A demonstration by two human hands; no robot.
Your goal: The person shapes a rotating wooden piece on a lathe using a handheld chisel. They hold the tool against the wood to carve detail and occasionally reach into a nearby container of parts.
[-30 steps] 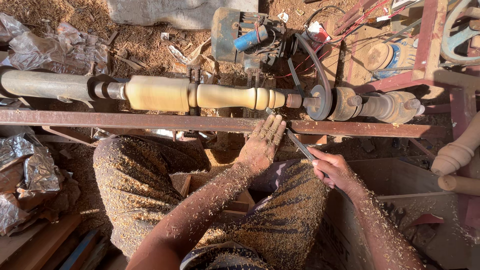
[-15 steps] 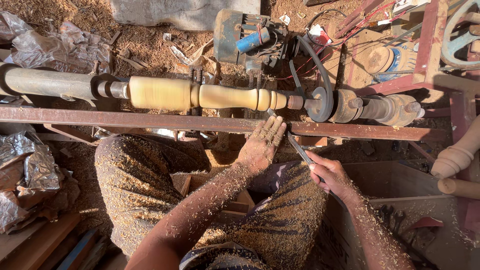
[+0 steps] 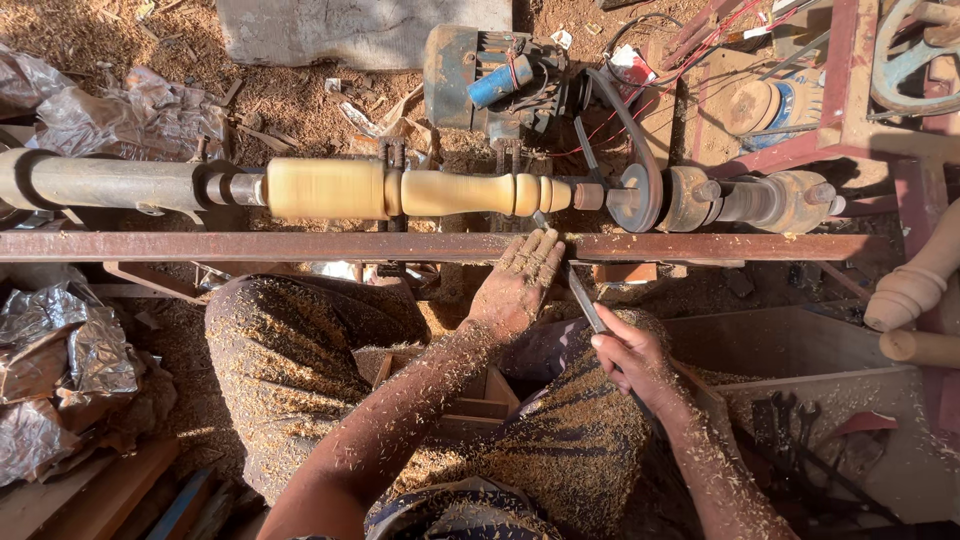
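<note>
A pale turned wooden spindle (image 3: 420, 190) sits across a lathe, with beads and coves cut at its right end. My left hand (image 3: 522, 282) lies flat, fingers together, on the rusty steel tool rest bar (image 3: 300, 246) just below those beads. It presses down the blade of a long metal chisel (image 3: 582, 295), whose tip reaches toward the spindle. My right hand (image 3: 632, 358) grips the chisel's handle lower down, over my lap. Wood shavings cover both forearms and my patterned clothing.
A blue-grey electric motor (image 3: 490, 70) with a drive belt (image 3: 625, 130) to a pulley stands behind the lathe. Crumpled plastic sheets (image 3: 60, 350) lie at left. Finished turned legs (image 3: 915, 290) rest at right, with tools in a wooden box (image 3: 800, 440) below.
The view has shifted slightly. My left hand stays on the bar and my right hand has kept its hold on the chisel, with little visible movement.
</note>
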